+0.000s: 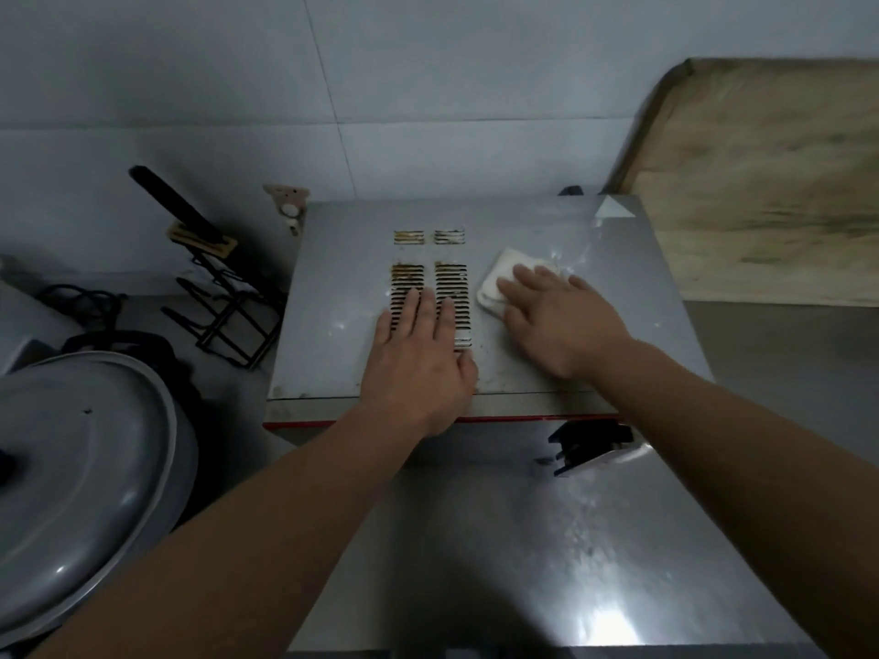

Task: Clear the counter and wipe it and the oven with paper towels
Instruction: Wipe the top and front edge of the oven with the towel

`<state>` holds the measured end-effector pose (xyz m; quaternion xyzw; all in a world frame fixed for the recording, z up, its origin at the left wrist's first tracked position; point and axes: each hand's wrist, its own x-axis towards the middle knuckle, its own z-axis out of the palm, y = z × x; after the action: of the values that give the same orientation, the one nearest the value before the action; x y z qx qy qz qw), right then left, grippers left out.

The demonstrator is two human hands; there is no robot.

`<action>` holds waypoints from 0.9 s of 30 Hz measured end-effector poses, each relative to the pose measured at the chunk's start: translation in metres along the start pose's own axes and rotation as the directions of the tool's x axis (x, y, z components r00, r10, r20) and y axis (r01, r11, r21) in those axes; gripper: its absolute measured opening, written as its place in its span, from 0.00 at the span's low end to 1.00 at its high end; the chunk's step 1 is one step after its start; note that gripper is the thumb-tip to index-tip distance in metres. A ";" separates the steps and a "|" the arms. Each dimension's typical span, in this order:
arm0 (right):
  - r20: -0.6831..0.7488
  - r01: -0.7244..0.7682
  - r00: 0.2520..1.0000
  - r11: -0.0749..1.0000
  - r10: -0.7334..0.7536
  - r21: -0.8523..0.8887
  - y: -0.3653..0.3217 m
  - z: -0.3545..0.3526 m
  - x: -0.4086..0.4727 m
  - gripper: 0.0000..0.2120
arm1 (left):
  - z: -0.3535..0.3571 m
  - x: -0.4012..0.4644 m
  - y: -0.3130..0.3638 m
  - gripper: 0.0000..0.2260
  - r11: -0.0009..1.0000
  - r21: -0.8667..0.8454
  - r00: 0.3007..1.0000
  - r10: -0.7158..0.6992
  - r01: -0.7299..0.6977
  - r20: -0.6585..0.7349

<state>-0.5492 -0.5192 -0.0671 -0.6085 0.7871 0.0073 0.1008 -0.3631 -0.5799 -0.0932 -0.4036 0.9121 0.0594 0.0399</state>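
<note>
The grey metal oven [333,297] stands against the tiled wall, seen from above, with dark vent slots [452,283] in its top. My left hand [418,359] lies flat on the oven top, fingers straight over the vent slots. My right hand [561,321] presses a folded white paper towel [499,278] flat onto the oven top right of the vents, fingers straight. White smears show on the oven top near the towel. The steel counter [547,539] runs in front of the oven.
A big grey pot lid [81,468] sits at the left. Behind it stand a black wire rack [228,306] with a black-handled tool and dark cables. A wooden board [770,183] leans at the right. A black object [590,444] lies on the counter by the oven front.
</note>
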 end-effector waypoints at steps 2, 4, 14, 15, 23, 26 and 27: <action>-0.009 -0.023 1.000 0.999 0.022 -0.030 0.006 -0.003 0.035 0.27 | 0.001 0.002 -0.001 0.34 1.000 0.011 1.000 0.006 -0.006 0.019; 0.001 -0.036 0.999 0.998 0.036 -0.047 0.010 -0.008 0.069 0.27 | 0.002 0.005 -0.003 0.35 1.000 0.002 0.999 0.011 -0.011 0.035; -0.019 -0.082 0.996 0.996 0.082 -0.017 0.005 -0.004 0.086 0.29 | 0.004 0.009 -0.008 0.37 0.999 -0.018 0.997 0.041 -0.040 0.066; -0.030 -0.086 0.996 0.996 0.085 -0.012 0.004 -0.001 0.073 0.29 | 0.002 0.010 -0.008 0.37 0.999 -0.016 0.996 0.039 -0.037 0.084; 0.008 -0.188 0.982 0.982 0.188 -0.009 0.013 0.009 -0.072 0.28 | -0.017 0.056 0.016 0.42 0.999 -0.003 0.983 -0.052 0.053 0.174; 0.043 -0.240 0.970 0.970 0.241 -0.026 0.022 0.009 -0.098 0.30 | -0.008 0.062 0.021 0.41 0.999 -0.032 0.993 -0.025 0.029 0.116; 0.046 -0.240 0.969 0.970 0.241 -0.029 0.022 0.008 -0.097 0.30 | -0.007 0.065 0.021 0.41 0.999 -0.033 0.993 -0.020 0.024 0.114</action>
<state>-0.5464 -0.4194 -0.0609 -0.5096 0.8521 0.0436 0.1114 -0.4224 -0.6139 -0.0926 -0.4102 0.9027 0.0976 0.0855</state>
